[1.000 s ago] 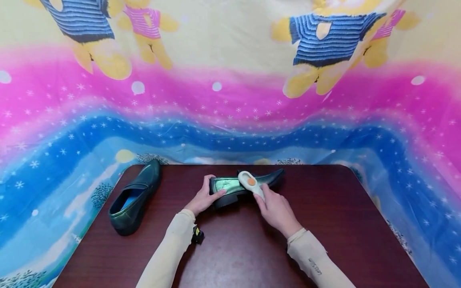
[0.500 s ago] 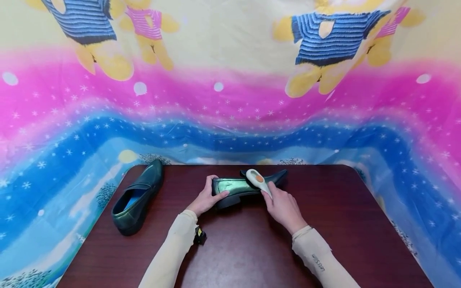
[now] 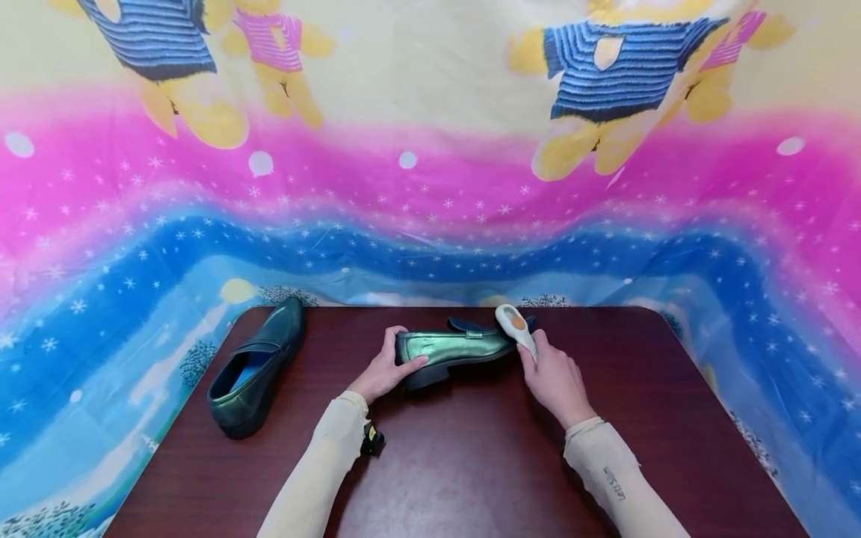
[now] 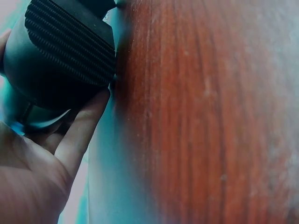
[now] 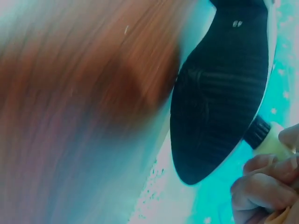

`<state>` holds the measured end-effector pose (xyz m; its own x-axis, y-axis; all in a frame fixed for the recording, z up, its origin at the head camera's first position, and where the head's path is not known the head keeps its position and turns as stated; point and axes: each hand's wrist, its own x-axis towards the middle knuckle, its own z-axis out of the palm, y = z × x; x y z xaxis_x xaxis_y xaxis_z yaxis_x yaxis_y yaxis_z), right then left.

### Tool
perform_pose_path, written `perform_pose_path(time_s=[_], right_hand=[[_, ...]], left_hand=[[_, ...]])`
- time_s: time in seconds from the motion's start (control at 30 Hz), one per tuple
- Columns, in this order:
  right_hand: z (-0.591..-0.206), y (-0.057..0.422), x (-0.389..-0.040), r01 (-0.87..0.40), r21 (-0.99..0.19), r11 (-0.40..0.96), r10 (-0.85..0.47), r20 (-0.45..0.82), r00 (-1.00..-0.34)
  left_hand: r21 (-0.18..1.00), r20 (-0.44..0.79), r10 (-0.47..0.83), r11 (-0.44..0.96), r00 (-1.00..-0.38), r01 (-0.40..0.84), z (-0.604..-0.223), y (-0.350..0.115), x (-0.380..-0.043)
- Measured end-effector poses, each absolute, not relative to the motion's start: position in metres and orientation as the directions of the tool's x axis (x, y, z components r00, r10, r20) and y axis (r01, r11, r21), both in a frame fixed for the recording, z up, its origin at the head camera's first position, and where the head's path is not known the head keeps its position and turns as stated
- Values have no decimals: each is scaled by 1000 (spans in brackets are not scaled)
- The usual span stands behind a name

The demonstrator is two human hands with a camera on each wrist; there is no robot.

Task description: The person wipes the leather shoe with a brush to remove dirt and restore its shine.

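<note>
Showing only at right wrist: brush bristles (image 5: 257, 132)

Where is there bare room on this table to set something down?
Free: the table right of the right hand, out to the edge, and between left sleeve and right sleeve; a smaller patch between loose shoe and left hand. Crowded: around the held shoe and brush.

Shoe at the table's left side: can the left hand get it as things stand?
Probably not: the left hand grips the other shoe. Nothing visible blocks the way to the left-side shoe, so letting go would likely suffice.
</note>
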<state>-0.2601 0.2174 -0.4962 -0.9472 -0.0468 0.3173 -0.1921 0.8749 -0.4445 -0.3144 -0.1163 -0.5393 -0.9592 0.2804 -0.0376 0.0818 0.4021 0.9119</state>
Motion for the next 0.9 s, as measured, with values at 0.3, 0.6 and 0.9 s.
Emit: perform_pose_path(time_s=[0.3,0.6,0.9], right_hand=[[-503,192,-240,-372,-430,822,-232,345,-910],[-506,220,-246,-340,-407,848,-188,368,-911],[-506,251,-259,-225,-469,854,-69,327,-943]], left_hand=[[913,-44,276,402,-960,74,-538,-116,-312],[909,-50,298,409,-953,80,-533,-116,-314],[917,-59,282,394,-957,60,-537,-113,-312]])
